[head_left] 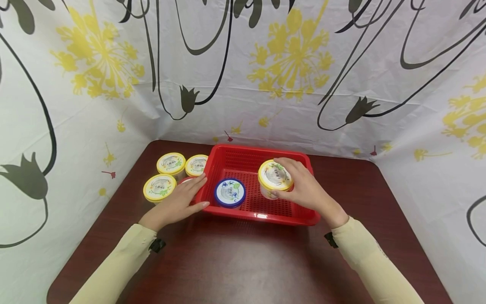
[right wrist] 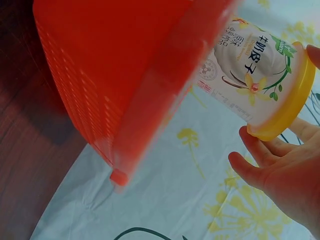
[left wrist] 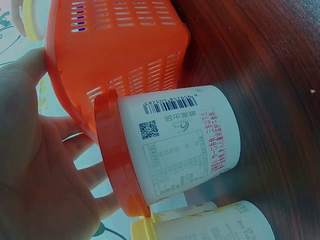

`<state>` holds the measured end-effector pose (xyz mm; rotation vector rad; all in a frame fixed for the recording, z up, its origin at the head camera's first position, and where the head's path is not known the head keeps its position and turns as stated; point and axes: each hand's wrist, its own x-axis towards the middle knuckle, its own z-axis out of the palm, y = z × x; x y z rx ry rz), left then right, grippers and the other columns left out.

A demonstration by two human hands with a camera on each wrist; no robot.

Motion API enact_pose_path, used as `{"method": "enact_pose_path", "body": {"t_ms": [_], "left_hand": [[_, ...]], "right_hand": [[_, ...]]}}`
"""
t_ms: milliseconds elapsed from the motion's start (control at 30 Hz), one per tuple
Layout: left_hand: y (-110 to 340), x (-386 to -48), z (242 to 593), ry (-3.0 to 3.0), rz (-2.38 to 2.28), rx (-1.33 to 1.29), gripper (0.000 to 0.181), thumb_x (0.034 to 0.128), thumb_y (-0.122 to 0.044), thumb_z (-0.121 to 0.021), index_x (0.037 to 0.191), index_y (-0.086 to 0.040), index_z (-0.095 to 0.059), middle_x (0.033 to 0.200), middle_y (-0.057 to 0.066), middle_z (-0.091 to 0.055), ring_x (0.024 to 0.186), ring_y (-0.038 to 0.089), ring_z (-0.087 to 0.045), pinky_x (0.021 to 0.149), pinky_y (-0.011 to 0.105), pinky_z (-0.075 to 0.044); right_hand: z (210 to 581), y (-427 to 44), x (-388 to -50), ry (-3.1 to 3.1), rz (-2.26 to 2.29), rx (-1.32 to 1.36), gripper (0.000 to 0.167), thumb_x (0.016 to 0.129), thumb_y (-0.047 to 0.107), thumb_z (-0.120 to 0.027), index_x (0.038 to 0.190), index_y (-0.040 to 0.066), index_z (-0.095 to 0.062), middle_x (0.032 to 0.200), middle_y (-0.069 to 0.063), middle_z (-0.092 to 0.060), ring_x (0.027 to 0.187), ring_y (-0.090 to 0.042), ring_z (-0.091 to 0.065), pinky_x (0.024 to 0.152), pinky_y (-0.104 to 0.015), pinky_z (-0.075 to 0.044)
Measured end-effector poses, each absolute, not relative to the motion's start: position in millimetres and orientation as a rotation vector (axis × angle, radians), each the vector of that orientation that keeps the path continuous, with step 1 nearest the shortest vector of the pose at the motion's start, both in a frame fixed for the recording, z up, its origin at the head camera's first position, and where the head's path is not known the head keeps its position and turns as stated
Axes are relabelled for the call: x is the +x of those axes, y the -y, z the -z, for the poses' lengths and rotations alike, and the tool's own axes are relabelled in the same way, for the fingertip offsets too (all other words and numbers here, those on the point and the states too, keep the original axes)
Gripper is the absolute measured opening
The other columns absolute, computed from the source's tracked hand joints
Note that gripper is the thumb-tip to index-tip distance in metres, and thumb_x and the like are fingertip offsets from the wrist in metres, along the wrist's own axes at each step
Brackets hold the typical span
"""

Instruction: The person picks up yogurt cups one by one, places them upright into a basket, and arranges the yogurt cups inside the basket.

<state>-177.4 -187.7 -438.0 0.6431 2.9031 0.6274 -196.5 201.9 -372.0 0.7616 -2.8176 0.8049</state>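
Here, the person's cream sleeves (head_left: 368, 257) reach over a glossy dark red-brown table (head_left: 247, 261). The left hand (head_left: 176, 207), relaxed and clasping nothing, rests its straight fingers at the side rim of a red perforated plastic basket (head_left: 262, 216). Only the left wrist view bares the white round tub with a red lid (left wrist: 175, 145) below those fingers, its barcode showing. Inside the basket sits a round tub with a blue-rimmed lid (head_left: 230, 192). The right hand (head_left: 305, 189) grasps a white round tub with a yellow-rimmed lid (head_left: 276, 175), thumb and fingers parted to the lid's width. That tub is over the basket's right half, lid up, long axis nearly upright; the right wrist view adds its printed flower, but the rim hides its base, so I can't tell whether it touches the bottom. Three similar yellow-lidded tubs (head_left: 160, 187) stand left of the basket. Beyond hangs a white flowered sheet (head_left: 235, 101).
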Motion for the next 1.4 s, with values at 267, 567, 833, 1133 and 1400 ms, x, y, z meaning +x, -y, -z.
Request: {"method": "enact_pose_path", "body": {"t_ms": [267, 567, 833, 1133, 1400], "left_hand": [[188.2, -177.9, 438.5, -2.907, -0.618, 0.646, 0.093, 0.0856, -0.071, -0.056, 0.159, -0.029, -0.018, 0.167, -0.010, -0.017, 0.153, 0.025, -0.024, 0.106, 0.051, -0.049], [187.8, -177.4, 440.2, -2.908, -0.621, 0.641, 0.093, 0.0850, -0.071, -0.056, 0.159, -0.029, -0.018, 0.167, -0.010, -0.017, 0.153, 0.025, -0.025, 0.105, 0.052, -0.050], [187.0, -176.2, 438.1, -2.909, -0.629, 0.635, 0.091, 0.0862, -0.067, -0.058, 0.159, -0.028, -0.019, 0.167, -0.009, -0.018, 0.153, 0.025, -0.025, 0.106, 0.052, -0.049], [187.3, -176.7, 437.8, -2.911, -0.614, 0.644, 0.092, 0.0862, -0.069, -0.057, 0.159, -0.028, -0.019, 0.167, -0.009, -0.017, 0.153, 0.025, -0.024, 0.106, 0.052, -0.049], [187.1, -176.1, 437.4, -2.908, -0.624, 0.638, 0.091, 0.0862, -0.068, -0.058, 0.159, -0.029, -0.019, 0.167, -0.009, -0.017, 0.153, 0.025, -0.025, 0.105, 0.052, -0.049]], "right_hand": [[379.2, -197.7, -197.0, 2.822, -0.786, 0.785, 0.090, 0.071, 0.037, -0.086, 0.147, 0.023, -0.041, 0.148, -0.002, -0.046, 0.134, -0.026, -0.042, 0.099, -0.052, -0.052], [387.1, -191.9, -196.5, 2.839, -0.761, 0.835, 0.090, 0.072, 0.037, -0.085, 0.148, 0.021, -0.040, 0.148, -0.004, -0.045, 0.132, -0.026, -0.044, 0.098, -0.050, -0.053], [390.7, -188.0, -195.3, 2.881, -0.752, 0.838, 0.091, 0.072, 0.038, -0.085, 0.149, 0.022, -0.039, 0.148, -0.004, -0.045, 0.133, -0.026, -0.045, 0.102, -0.052, -0.050], [394.7, -184.6, -195.8, 2.924, -0.744, 0.840, 0.090, 0.073, 0.038, -0.084, 0.149, 0.024, -0.039, 0.148, -0.003, -0.045, 0.133, -0.024, -0.045, 0.104, -0.051, -0.050], [399.3, -182.0, -195.6, 2.939, -0.746, 0.838, 0.092, 0.072, 0.040, -0.085, 0.149, 0.024, -0.039, 0.148, -0.005, -0.046, 0.133, -0.027, -0.046, 0.101, -0.051, -0.052]]}}
